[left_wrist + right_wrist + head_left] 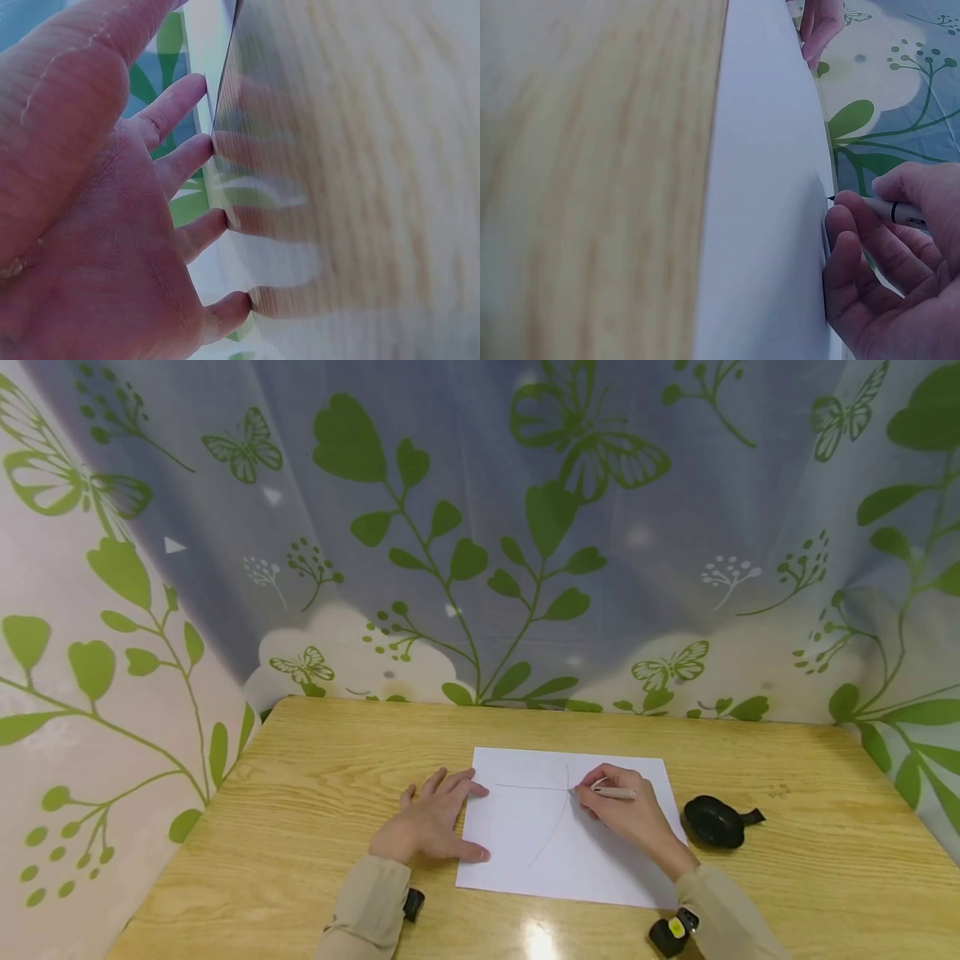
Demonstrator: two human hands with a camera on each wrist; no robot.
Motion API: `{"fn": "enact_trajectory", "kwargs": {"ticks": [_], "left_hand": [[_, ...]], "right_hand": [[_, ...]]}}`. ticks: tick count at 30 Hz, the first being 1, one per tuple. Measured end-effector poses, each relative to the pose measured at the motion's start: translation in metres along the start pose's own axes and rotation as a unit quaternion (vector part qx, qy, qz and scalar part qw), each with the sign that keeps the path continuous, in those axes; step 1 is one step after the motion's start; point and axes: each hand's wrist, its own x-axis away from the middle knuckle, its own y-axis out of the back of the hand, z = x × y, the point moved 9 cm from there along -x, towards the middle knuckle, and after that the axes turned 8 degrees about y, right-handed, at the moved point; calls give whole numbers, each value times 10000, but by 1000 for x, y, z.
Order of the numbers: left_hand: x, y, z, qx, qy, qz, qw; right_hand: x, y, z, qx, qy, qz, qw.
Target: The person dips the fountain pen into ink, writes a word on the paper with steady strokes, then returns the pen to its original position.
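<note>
A white sheet of paper [510, 835] lies on the wooden table, with thin lines drawn on it: one across, one short upright and one slanting down to the left. My right hand [630, 806] pinches a pale pen [617, 792], its tip at the spot where the lines meet. In the right wrist view, the pen [907, 215] shows a dark tip and a dark ring. My left hand [431, 818] is spread at the paper's left edge, thumb and a fingertip on the sheet. In the left wrist view, the fingertips of the left hand [112, 202] touch down on the surface.
A small black pan [714, 822] with a short handle sits right of the paper, close to my right forearm. The wooden table [300, 793] extends to a patterned curtain [465, 527] behind and at the sides. Each wrist wears a small black device.
</note>
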Motion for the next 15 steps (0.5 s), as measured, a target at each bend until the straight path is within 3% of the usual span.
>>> {"fn": "enact_trajectory", "kwargs": {"ticks": [15], "left_hand": [[-1, -1, 1, 9, 65, 62, 10000]], "right_hand": [[0, -1, 1, 35, 39, 30, 10000]]}}
